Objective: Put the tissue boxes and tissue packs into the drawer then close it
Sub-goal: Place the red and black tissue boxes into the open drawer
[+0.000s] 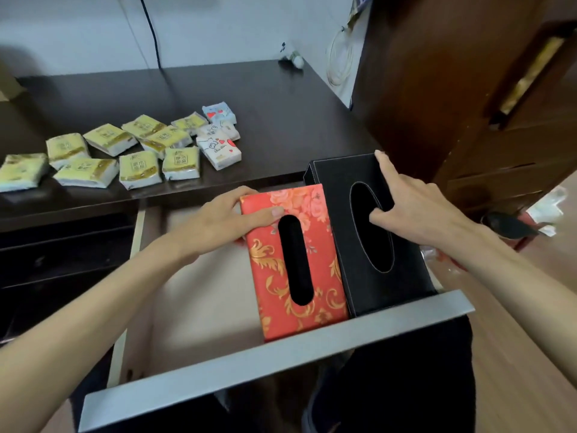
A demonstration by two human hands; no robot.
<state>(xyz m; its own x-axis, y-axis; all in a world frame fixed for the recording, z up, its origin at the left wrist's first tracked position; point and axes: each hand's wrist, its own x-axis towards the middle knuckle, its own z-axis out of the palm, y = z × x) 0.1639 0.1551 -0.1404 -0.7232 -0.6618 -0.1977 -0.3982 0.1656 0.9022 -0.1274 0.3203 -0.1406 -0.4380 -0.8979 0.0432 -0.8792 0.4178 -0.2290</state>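
The drawer [274, 351] is pulled out below the dark desk, its grey front edge nearest me. A red floral tissue box [324, 260] and a black tissue box [409, 276] lie side by side in its right half, slots up. My left hand [224, 223] grips the far left corner of the red box, thumb on its top. My right hand [415, 207] holds the black box, thumb in the oval slot and forefinger on the far corner. Several yellow tissue packs [137, 168] and white cartoon-printed packs [218, 148] lie on the desk [281, 114].
The drawer's left half shows bare pale bottom [199, 295]. A brown wooden cabinet [468, 89] stands to the right. A black cable [150, 29] hangs down the wall behind the desk. Small clutter lies on the floor at the right.
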